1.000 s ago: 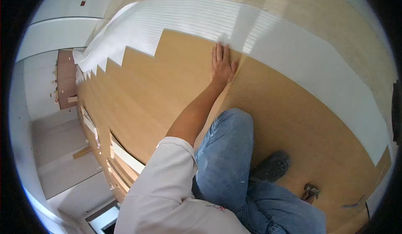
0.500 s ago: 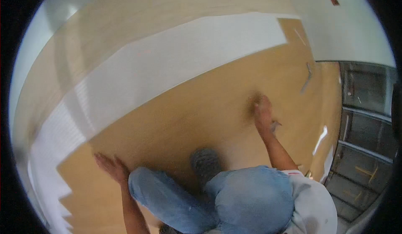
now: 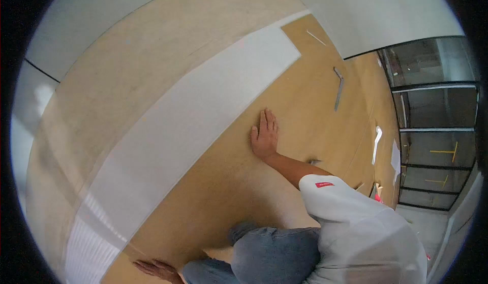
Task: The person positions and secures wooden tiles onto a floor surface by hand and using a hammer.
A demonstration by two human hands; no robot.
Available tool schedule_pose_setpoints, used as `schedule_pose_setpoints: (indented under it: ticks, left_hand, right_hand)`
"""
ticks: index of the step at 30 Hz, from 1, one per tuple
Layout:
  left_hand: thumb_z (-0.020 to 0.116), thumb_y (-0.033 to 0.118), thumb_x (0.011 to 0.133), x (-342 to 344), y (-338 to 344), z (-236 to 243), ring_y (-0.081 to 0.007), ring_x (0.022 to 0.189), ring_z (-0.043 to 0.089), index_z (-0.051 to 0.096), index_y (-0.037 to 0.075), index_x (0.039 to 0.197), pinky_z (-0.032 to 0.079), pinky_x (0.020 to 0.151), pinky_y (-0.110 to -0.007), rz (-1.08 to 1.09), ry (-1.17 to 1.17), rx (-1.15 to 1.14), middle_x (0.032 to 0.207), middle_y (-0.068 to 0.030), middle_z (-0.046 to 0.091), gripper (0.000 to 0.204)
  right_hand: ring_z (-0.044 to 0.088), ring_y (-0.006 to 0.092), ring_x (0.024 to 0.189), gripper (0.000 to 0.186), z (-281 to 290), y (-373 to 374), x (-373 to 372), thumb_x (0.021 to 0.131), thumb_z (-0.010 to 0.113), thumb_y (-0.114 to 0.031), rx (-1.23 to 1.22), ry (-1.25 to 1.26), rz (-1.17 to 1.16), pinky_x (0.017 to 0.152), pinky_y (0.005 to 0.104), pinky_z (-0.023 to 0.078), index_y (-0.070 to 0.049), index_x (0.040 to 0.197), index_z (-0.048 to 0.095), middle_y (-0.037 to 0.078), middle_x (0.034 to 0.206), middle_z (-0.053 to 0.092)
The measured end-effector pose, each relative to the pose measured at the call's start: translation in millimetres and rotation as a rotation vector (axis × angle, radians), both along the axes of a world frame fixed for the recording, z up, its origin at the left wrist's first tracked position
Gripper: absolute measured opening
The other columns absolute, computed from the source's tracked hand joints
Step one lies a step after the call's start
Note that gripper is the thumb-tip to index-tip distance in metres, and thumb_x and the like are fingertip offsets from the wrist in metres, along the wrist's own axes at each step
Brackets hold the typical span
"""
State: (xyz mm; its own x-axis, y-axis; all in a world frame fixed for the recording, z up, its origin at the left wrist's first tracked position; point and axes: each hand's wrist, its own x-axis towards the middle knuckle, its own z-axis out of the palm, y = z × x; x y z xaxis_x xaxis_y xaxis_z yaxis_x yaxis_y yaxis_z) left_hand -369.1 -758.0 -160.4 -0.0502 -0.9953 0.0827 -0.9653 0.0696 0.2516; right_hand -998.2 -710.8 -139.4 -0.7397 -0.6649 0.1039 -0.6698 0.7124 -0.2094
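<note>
- Your right hand [image 3: 265, 139] lay open on the brown floorboards [image 3: 302, 101], near the white underlay [image 3: 203, 111].
- Your left hand [image 3: 156, 270], also open, rested on them.
- A grey angled tool [image 3: 339, 93] was lying farther right.

your right forearm [image 3: 288, 168] partly hides the hammer [image 3: 315, 161]; your left knee [image 3: 207, 272] is cropped; red scrap [image 3: 378, 195] by the floor's [image 3: 356, 119] right edge is unclear.
</note>
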Motion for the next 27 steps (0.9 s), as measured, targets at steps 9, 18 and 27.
schedule_pose_setpoints:
  ticks: [9, 18, 27]
  left_hand:
    - [0.035, 0.04, 0.107, 11.4, 1.0, 21.8, -0.0387, 0.152, 0.014, 0.018, 0.0, 0.158, 0.015, 0.124, -0.048, 0.143, -0.093, 0.358, 0.165, -0.0203, 0.016, 0.066]
    - [0.052, 0.049, 0.1, -20.8, -47.0, 96.7, -0.0364, 0.151, 0.022, 0.023, 0.001, 0.157, 0.026, 0.121, -0.042, 0.134, -0.052, 0.773, 0.163, -0.0232, 0.02, 0.079]
    - [0.059, 0.036, 0.1, -122.7, -62.0, 313.4, -0.0347, 0.126, 0.054, 0.053, 0.01, 0.142, 0.044, 0.107, -0.042, -0.043, 0.236, 0.573, 0.137, -0.0147, 0.06, 0.05]
  right_hand:
    - [0.019, 0.0425, 0.148, 0.068, -0.8, -12.0, -2.0, 0.095, 0.046, -0.026, 0.11, -0.037, -0.005, 0.121, 0.0547, 0.015, 0.002, 0.154, 0.025, 0.023, 0.161, 0.022]
    - [0.019, 0.0373, 0.15, 0.069, -7.6, -13.4, -8.7, 0.097, 0.043, -0.033, 0.201, -0.024, -0.015, 0.122, 0.052, 0.015, 0.004, 0.154, 0.028, 0.021, 0.161, 0.024]
    - [0.042, 0.0349, 0.139, 0.053, -19.1, -22.6, -77.2, 0.099, 0.049, -0.028, 0.183, 0.2, 0.156, 0.118, 0.0483, 0.03, 0.002, 0.144, 0.046, 0.021, 0.147, 0.047]
